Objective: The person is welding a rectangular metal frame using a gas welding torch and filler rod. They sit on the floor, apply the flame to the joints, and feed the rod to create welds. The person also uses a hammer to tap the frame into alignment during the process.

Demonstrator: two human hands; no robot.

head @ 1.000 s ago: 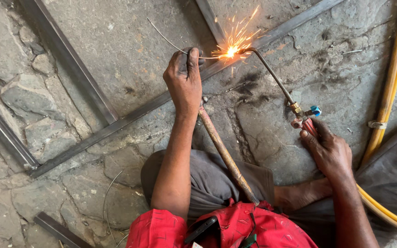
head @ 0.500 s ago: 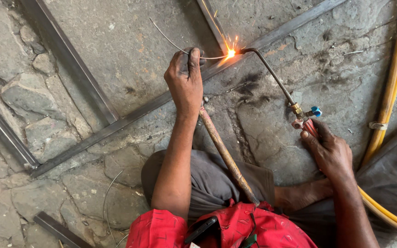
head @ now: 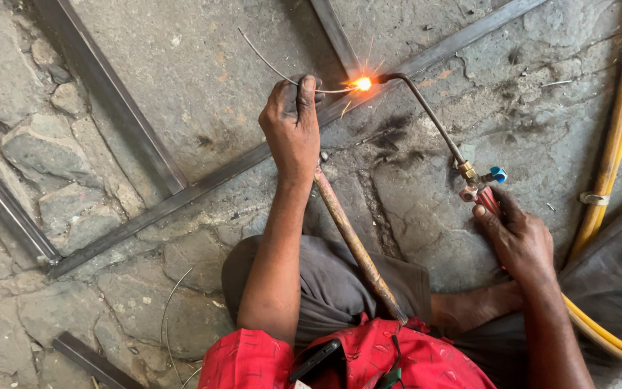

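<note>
Sparks have shrunk to a small glow. Left hand (head: 293, 122) pinches the filler wire (head: 271, 66) into the flame at the steel bar joint (head: 358, 84); right hand (head: 516, 238) grips the torch (head: 437, 133) handle (heat kept far).

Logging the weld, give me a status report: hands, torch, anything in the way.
Left hand pinches filler wire at the glowing joint. Right hand grips gas torch, tip on long steel bar. Rusty rod lies under left forearm.

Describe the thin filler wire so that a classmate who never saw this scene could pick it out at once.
Find the long steel bar crossing the stone floor diagonally, then the bright glow on it. The left hand pinches a wire feeding that glow. Unlike the thick bent torch tube, it is hair-thin and curved.
</note>
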